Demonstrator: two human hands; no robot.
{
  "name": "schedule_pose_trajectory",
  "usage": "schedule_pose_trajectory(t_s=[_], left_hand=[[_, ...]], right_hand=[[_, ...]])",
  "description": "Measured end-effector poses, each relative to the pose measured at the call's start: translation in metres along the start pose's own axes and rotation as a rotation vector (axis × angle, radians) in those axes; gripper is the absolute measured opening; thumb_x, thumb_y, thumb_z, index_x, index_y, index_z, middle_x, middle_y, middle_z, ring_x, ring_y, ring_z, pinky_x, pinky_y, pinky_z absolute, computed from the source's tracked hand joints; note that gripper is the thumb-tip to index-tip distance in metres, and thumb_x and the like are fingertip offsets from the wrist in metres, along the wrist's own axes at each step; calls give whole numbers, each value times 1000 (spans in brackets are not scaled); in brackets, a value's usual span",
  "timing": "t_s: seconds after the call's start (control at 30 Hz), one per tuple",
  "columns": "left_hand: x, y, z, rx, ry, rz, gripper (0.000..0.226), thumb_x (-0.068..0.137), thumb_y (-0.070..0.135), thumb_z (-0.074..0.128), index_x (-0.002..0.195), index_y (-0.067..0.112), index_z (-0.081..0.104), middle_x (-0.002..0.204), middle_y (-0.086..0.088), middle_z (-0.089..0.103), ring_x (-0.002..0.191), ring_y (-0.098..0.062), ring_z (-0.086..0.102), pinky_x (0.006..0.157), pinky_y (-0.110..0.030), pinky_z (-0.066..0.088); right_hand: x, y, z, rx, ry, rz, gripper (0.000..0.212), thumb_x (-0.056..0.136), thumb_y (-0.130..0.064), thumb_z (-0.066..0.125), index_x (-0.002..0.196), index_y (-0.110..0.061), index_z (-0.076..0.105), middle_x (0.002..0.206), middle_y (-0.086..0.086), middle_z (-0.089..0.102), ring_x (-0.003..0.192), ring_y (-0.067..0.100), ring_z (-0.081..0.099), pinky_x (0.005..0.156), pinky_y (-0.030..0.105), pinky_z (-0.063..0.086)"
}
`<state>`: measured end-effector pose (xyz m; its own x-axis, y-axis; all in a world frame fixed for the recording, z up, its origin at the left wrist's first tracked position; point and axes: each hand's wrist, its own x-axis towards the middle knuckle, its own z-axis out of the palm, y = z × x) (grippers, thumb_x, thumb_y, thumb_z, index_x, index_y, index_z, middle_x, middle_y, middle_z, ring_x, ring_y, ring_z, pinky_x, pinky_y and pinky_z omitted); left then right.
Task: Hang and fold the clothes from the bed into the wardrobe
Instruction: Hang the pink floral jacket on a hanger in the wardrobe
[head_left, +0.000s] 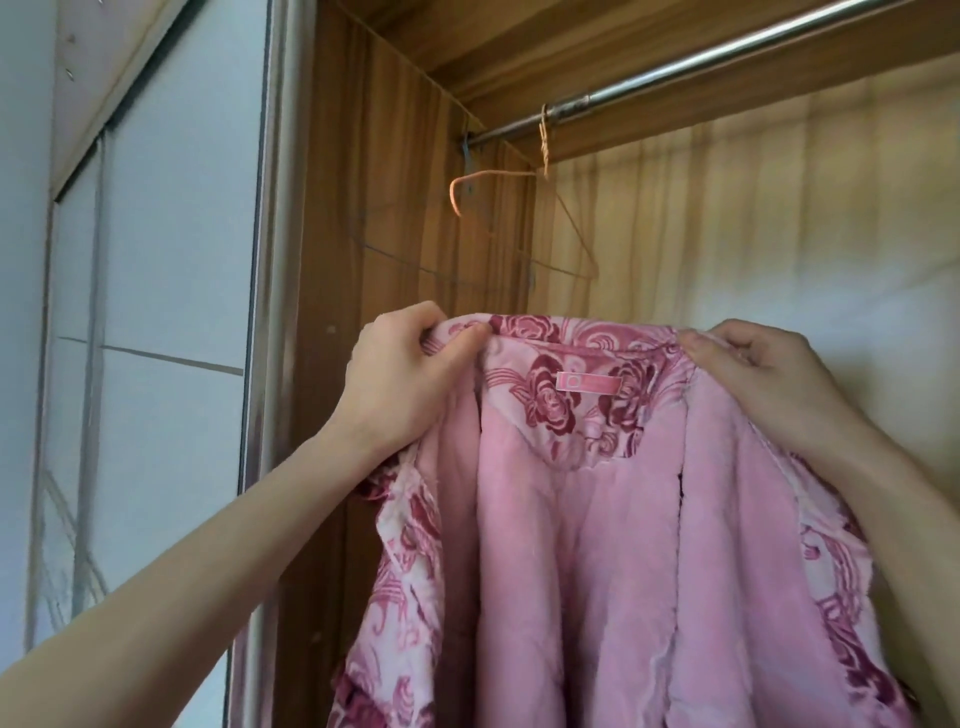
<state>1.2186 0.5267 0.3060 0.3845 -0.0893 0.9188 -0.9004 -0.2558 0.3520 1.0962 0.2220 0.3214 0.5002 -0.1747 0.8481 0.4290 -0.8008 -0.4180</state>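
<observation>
Holding up one pink robe (597, 545) in front of the wardrobe, the left hand (400, 384) and right hand (769, 384) each pinch a shoulder with curled fingers (457, 340). To do this well, keep the collar wide and slip one hanger (524, 228) inside. I count two wire hangers on one rail (727, 52).

Robe (597, 545): pink, dark-red rose print (plain pink lining). Hanger (498, 179), upper centre: orange wire. Rail (727, 54): silver.
</observation>
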Motion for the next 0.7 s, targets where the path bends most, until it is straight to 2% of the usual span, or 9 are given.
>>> schedule_pose_trajectory(t_s=[0.07,0.13,0.2,0.27,0.4,0.5,0.57,0.63,0.7], left_hand=[[9,-17,4,-34,-20,-6,46,98,47,68,72,10,60,67,-8,63,62,-20,58,61,-51,50],[16,-31,7,-34,-32,1,46,97,49,68,71,12,60,66,-5,64,64,-26,62,61,-53,53],[24,-43,11,-27,-32,13,44,97,49,68,70,15,59,65,-1,63,64,-25,61,61,-51,53],[35,-53,14,-15,-32,29,43,96,52,67,71,18,58,65,2,62,65,-22,61,61,-47,53],[53,-66,19,25,-20,75,39,98,49,66,72,23,55,66,6,61,66,-16,60,59,-38,47],[59,-69,23,36,21,62,38,99,48,65,72,25,52,67,8,60,68,-17,60,59,-36,43],[62,-68,25,72,27,63,35,99,48,64,74,26,52,70,9,61,70,-18,61,60,-36,42],[63,-67,25,113,11,85,32,100,48,63,78,29,52,71,11,60,68,-11,59,57,-31,39],[61,-67,24,146,-7,105,29,102,48,62,80,31,51,69,14,57,63,-1,54,52,-15,28]], right_hand=[[5,3,6,-81,-28,-4,46,97,-51,64,84,-8,64,73,11,53,74,13,48,70,35,34],[10,7,11,-158,-59,4,44,97,-56,62,85,-13,66,79,10,66,75,11,55,73,37,43],[16,9,15,-224,-103,15,49,97,-61,58,87,-13,66,84,13,69,76,13,59,75,39,47],[19,7,18,-254,-140,35,50,97,-62,57,87,-14,66,83,15,69,73,13,59,72,37,44],[29,-7,28,-307,-243,102,37,93,-57,62,89,-21,69,78,-3,76,76,10,64,77,36,46],[47,-27,44,-406,-234,147,42,92,-66,58,94,-26,71,87,-9,76,88,11,70,86,38,52],[65,-47,61,-333,-147,137,41,98,-64,52,100,-27,71,97,-9,75,94,16,72,87,39,55],[92,-71,81,-100,-34,157,43,103,-58,49,113,-22,70,105,-5,75,101,16,71,86,33,54],[130,-96,103,112,18,240,52,103,-59,48,134,-19,62,111,-1,75,104,13,71,89,29,55]])
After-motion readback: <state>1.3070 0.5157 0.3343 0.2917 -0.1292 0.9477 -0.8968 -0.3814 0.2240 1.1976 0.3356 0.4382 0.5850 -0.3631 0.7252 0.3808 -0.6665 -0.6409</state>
